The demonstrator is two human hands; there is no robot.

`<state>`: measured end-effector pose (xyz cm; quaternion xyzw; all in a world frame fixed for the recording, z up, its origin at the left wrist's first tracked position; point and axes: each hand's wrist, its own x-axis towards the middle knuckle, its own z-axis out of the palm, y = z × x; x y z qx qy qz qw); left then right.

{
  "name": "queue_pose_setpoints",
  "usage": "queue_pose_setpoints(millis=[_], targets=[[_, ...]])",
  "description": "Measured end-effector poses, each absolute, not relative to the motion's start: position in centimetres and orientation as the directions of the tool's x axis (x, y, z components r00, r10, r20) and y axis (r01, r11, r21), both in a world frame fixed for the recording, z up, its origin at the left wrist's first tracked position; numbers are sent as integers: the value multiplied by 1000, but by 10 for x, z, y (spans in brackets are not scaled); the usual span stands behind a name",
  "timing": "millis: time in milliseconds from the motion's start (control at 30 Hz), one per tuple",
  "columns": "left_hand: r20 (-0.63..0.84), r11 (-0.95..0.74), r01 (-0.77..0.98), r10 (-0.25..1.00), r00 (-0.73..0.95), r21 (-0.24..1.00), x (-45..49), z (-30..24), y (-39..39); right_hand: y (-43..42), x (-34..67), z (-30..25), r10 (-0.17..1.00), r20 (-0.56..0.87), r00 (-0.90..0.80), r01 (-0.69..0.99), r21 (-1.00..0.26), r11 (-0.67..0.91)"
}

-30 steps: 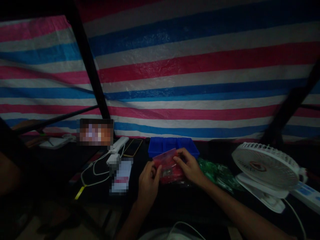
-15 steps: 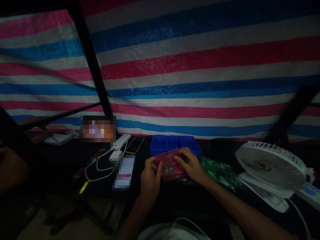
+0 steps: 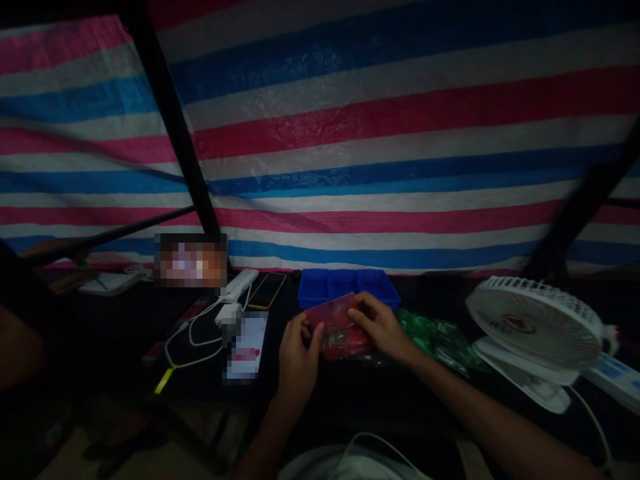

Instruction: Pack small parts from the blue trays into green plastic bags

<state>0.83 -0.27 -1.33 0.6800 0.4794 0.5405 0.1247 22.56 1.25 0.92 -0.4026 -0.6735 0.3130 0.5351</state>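
Between my two hands is a flat red, partly see-through plastic packet, tilted up over the dark table. My left hand pinches its left edge between thumb and fingers. On the upper right edge, my right hand grips it the same way. More red plastic, with a paler patch on it, shows just below the packet; whether it is one piece with it I cannot tell. Right behind stands a blue tray with three compartments. Crumpled green plastic packaging lies beside my right wrist.
A white clip fan stands at the right, near a white power strip. To the left lie a dark phone, a lit phone and white cables. Part of another person shows at the far left edge.
The whole view has shifted slightly, so things sit a little further left. Both hands keep their hold on the red packet, with barely any movement.
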Motion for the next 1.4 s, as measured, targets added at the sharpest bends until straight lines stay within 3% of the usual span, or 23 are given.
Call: queue_pose_setpoints(millis=[167, 433, 567, 700, 800, 967, 1267, 1400], targets=[[622, -589, 419, 780, 72, 690, 8, -5, -3, 11, 227, 11, 863, 490, -120, 244, -828, 504], [435, -418, 312, 900, 15, 853, 4, 16, 24, 12, 226, 10, 803, 595, 35, 351, -760, 547], [498, -471, 281, 866, -31, 836, 3, 36, 56, 15, 229, 8, 793, 602, 93, 336, -769, 544], [672, -615, 501, 735, 85, 609, 7, 44, 82, 15, 230, 8, 790, 604, 106, 355, -765, 537], [621, -601, 698, 730, 283, 389, 10, 34, 89, 14, 230, 9, 786, 612, 85, 371, -752, 545], [545, -548, 777, 772, 328, 309, 12, 8, 86, 12, 228, 11, 788, 614, 36, 428, -723, 543], [458, -598, 788, 747, 482, 146, 8, 3, 86, 10, 227, 9, 784, 619, -46, 504, -663, 553], [524, -608, 784, 712, 467, 128, 8, 13, 83, 9, 227, 13, 761, 640, -102, 545, -604, 581]])
